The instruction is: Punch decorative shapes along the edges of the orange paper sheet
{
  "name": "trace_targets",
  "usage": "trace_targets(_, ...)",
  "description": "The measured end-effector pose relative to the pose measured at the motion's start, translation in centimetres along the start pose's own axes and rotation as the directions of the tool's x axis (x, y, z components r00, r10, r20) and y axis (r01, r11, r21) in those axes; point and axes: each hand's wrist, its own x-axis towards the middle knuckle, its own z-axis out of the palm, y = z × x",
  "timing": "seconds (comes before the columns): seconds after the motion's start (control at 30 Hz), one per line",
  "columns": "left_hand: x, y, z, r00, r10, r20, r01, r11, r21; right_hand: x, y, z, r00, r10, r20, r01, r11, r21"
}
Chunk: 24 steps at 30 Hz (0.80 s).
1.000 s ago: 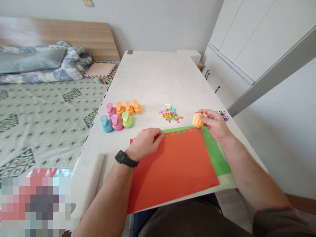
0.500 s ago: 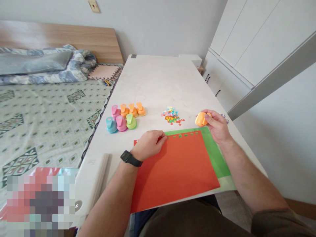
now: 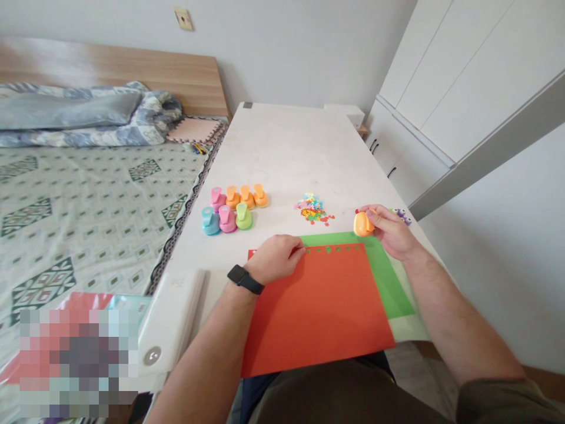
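Head view, left hand (image 3: 279, 259): Your thumb and fingers were closed together at the far edge of the red sheet (image 3: 322, 312), pinching it toward its left end.
Right hand (image 3: 394, 234): Your fingers were wrapped around an orange punch (image 3: 363, 225), thumb laid over its near side.
Held punch: It was just beyond the red sheet's far right corner, near the far edge of the green sheet (image 3: 391, 285); you could not tell whether it touched the table (image 3: 286, 147).
Red sheet: It lay over the green sheet at the table's near edge, with a row of small holes along its far side showing green beneath.
Paper cutouts (image 3: 314, 209): A loose, many-coloured heap sat on the table beyond the sheets, between your hands and well apart from the other punches.
Other punches: Seven stood in two rows at your left, pink, orange, orange and orange behind, teal (image 3: 210, 221), pink and lime (image 3: 243, 217) in front.
Left wrist: You wore a black watch (image 3: 245, 278).
White case (image 3: 176, 312): It lay left of your forearm, on the table's edge beside the bed (image 3: 97, 200).
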Motion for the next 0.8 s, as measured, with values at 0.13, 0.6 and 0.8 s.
trace_targets(0.13,0.0,-0.1,0.2,1.0,0.002,0.008,-0.002,1.0,0.022,0.3,0.3,0.4,0.998,0.059,0.008,-0.059,0.998,-0.015)
trace_targets(0.6,-0.1,-0.1,0.2,1.0,0.017,-0.016,-0.017,1.0,0.02,2.8,1.8,1.9,0.997,0.071,-0.013,-0.071,0.997,-0.023)
trace_targets(0.8,-0.2,0.1,0.2,1.0,0.001,-0.013,-0.001,1.0,0.026,3.6,1.3,4.1,0.996,0.084,0.009,-0.085,0.993,0.082)
